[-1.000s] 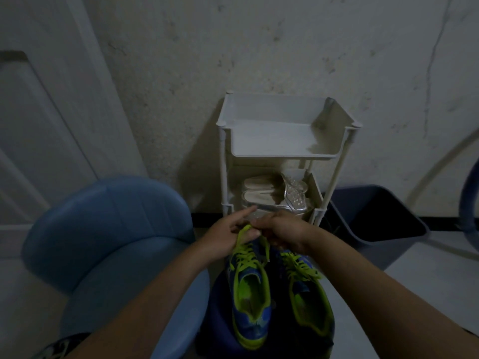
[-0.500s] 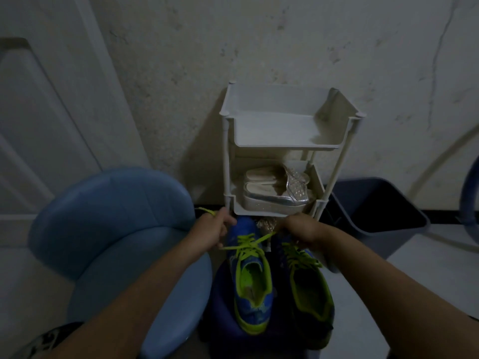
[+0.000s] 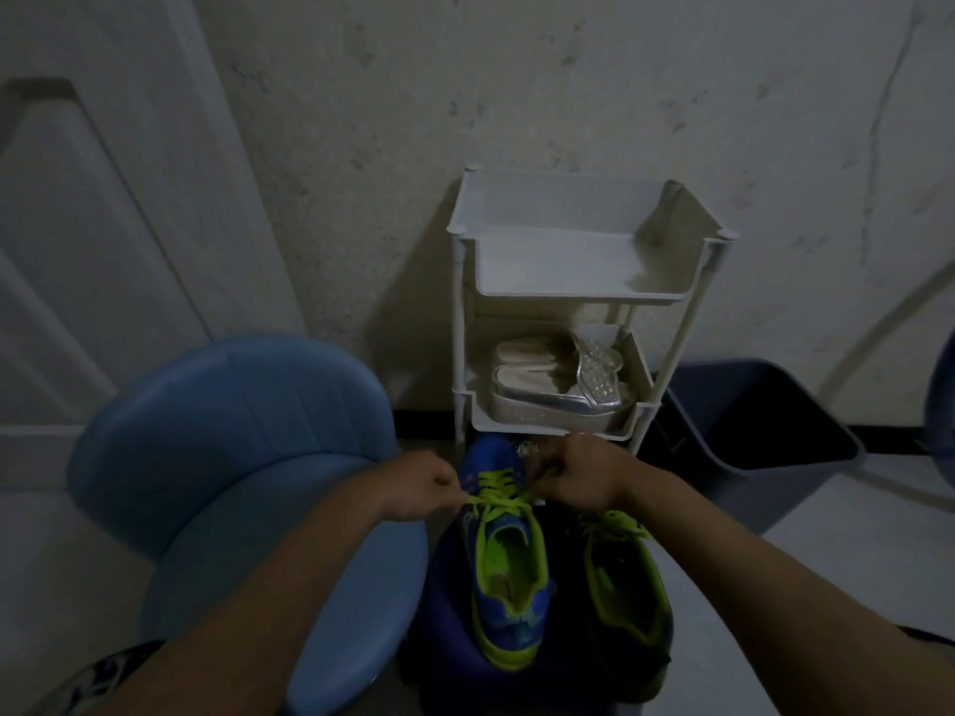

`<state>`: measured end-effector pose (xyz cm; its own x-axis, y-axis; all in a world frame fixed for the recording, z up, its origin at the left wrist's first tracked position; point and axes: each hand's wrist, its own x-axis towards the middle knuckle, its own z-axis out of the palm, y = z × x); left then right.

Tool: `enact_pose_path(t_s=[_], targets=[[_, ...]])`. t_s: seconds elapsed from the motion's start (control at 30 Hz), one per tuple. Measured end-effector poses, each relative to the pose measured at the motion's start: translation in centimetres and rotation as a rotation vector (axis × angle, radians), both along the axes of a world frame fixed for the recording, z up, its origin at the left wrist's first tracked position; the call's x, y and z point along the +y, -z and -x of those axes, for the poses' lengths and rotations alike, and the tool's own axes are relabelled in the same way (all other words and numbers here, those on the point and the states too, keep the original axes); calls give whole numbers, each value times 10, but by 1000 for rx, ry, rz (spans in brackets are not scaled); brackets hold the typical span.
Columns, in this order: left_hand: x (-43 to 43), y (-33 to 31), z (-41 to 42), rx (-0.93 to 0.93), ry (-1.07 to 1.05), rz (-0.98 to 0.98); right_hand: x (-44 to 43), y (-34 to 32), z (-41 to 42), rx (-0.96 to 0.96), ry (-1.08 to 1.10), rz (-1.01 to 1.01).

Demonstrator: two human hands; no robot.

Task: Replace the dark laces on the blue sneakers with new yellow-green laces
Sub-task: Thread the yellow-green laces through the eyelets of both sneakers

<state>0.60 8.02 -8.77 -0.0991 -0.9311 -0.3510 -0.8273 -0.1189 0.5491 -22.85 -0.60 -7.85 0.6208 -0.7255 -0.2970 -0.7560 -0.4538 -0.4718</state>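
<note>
Two blue sneakers with yellow-green lining stand side by side on a dark blue stool (image 3: 449, 643). The left sneaker (image 3: 504, 571) is laced with a yellow-green lace (image 3: 498, 490). My left hand (image 3: 421, 488) pinches one end of that lace at the sneaker's left side. My right hand (image 3: 581, 480) grips the other end just right of the laces. The lace runs taut between both hands across the top eyelets. The right sneaker (image 3: 628, 586) sits partly under my right forearm, also with yellow-green laces.
A blue padded chair (image 3: 243, 457) stands to the left. A white two-tier rack (image 3: 579, 281) against the wall holds silver sandals (image 3: 558, 385) on its lower shelf. A dark bin (image 3: 749, 421) stands at the right. A white door (image 3: 93, 224) is at the far left.
My hands first met above the left sneaker, then pulled apart, drawing the lace ends sideways. Now they sit closer to the shoe again with the lace taut.
</note>
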Motion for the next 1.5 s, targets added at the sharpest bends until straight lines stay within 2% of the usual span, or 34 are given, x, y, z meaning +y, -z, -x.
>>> enact_pose_path(t_s=[0.1,0.2,0.33,0.4,0.5,0.57,0.63,0.7,0.77,0.83,0.93,1.0,1.1,1.27,1.4,1.5], targets=[[3,-3,0,54,-10,-109,-7,-2,6,72,-19,53],[4,-4,0,-4,3,-170,-16,0,14,220,-36,116],[2,-8,4,-16,14,-125,-18,-8,14,190,-66,27],[0,-7,5,45,-1,-62,-20,-9,13,208,-102,9],[0,-7,7,99,-20,-22,-20,-7,15,316,-152,107],[1,-9,7,22,11,-77,-18,-5,15,401,-162,252],[1,-13,7,-171,13,-132,-15,-4,12,401,-166,327],[0,-16,6,-378,14,-68,-13,-5,8,264,-142,253],[-3,-22,8,-432,5,8,-11,-7,6,108,-80,161],[-6,-28,7,-297,-36,53,-12,-9,5,27,-34,142],[-6,-31,12,169,-167,80,-10,-12,0,-93,7,76],[-6,-29,25,325,-217,90,-4,-18,-7,-227,31,-53],[-10,-26,40,399,-233,75,5,-22,-17,-382,43,-172],[-19,-28,34,261,-255,276,1,-14,-18,-456,163,-239],[-14,-11,40,284,-99,189,2,-10,-18,-525,297,-289],[-11,13,53,367,-129,197,5,-10,-20,-547,346,-326]])
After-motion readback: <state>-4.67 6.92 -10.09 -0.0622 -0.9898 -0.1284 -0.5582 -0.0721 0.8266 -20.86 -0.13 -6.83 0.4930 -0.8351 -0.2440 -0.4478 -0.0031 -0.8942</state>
